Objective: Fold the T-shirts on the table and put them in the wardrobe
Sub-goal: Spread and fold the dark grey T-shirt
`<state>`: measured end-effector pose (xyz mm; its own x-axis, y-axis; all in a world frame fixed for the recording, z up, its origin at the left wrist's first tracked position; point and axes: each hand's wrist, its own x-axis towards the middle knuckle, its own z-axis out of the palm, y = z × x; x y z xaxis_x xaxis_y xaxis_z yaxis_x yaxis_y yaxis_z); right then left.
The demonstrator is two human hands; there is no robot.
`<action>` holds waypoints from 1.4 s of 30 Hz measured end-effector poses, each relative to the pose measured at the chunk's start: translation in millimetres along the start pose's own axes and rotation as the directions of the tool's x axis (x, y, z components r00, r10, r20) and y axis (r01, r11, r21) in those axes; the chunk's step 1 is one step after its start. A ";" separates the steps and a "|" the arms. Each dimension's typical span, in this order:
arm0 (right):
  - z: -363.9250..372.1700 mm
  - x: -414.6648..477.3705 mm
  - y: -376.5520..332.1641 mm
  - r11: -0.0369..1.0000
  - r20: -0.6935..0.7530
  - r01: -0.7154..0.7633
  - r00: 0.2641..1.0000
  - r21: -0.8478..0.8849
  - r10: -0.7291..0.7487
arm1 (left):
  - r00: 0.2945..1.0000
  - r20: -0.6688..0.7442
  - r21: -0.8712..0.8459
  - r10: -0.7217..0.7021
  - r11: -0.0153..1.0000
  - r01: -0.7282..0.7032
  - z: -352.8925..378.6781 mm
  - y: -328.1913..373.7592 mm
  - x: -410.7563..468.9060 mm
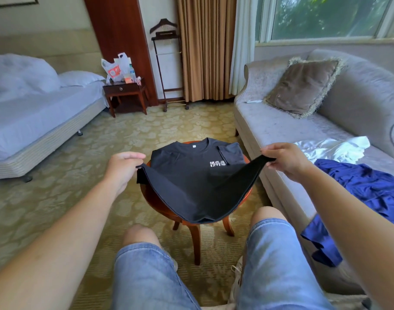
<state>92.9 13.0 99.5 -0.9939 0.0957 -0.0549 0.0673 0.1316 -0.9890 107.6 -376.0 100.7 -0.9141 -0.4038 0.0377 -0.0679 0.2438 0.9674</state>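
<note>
Above the counter [146, 195], the left hand [124, 166] and right hand [283, 159] are each pinching a hem corner of the black T-shirt [191, 177], whose collar end is lying flat there. Carrying both corners level and taut toward the collar is likely giving the squarest fold.

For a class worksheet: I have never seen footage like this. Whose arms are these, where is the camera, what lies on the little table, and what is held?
There is no machine: a person wears a wide-angle camera on the head, looking forward and down, so you see their own arms and knees. A black T-shirt with white print lies on a small round wooden table. The left hand and right hand each pinch a corner of its near hem, held above the table. On the grey sofa lie a crumpled blue garment and a white garment.
</note>
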 end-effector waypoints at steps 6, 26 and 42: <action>-2.1 -18.3 -25.4 0.976 0.077 0.017 0.996 0.219 -0.035 | 0.998 0.063 -0.268 0.025 0.963 -0.008 -14.3 32.9 -22.7; 13.6 11.2 0.0 0.935 -0.193 0.165 0.953 -0.312 -0.233 | 0.984 0.170 0.391 0.055 0.913 -0.118 -24.3 4.2 -3.5; -1.2 19.2 30.2 0.910 -0.193 0.084 0.965 -0.405 -0.175 | 0.961 0.208 0.481 -0.182 0.875 0.062 -38.1 -16.7 4.3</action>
<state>75.9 20.0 68.7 -0.9544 0.2600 0.1468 0.0131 0.5277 -0.8493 120.1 -415.3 94.2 -0.9492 -0.2490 -0.1923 -0.3081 0.6121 0.7283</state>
